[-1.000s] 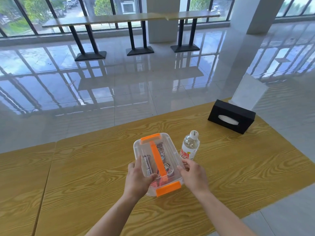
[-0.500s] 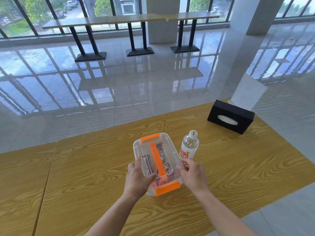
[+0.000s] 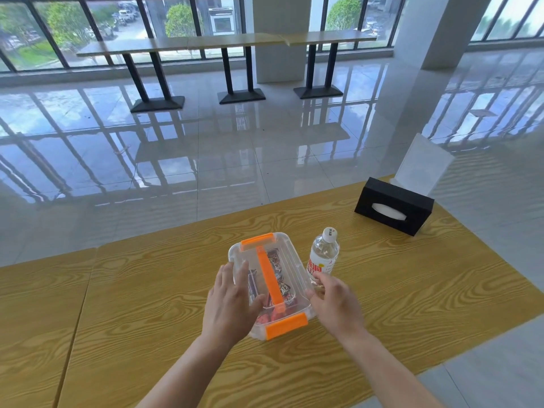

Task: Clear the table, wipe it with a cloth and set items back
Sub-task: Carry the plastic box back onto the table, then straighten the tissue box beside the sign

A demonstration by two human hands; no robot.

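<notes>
Clear box [image 3: 290, 267] partly behind left hand [image 3: 229, 304]

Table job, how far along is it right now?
Nothing looks cleared: the water bottle, tissue box and clear sign stand all sit on the table. In hand: the left hand and right hand flank the orange-latched box. Left: moving everything off, wiping, no cloth in view, then resetting.

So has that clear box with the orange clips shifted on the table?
No. The clear box keeps the same small gap to the water bottle standing beside it; only the camera view has drifted slightly.
</notes>
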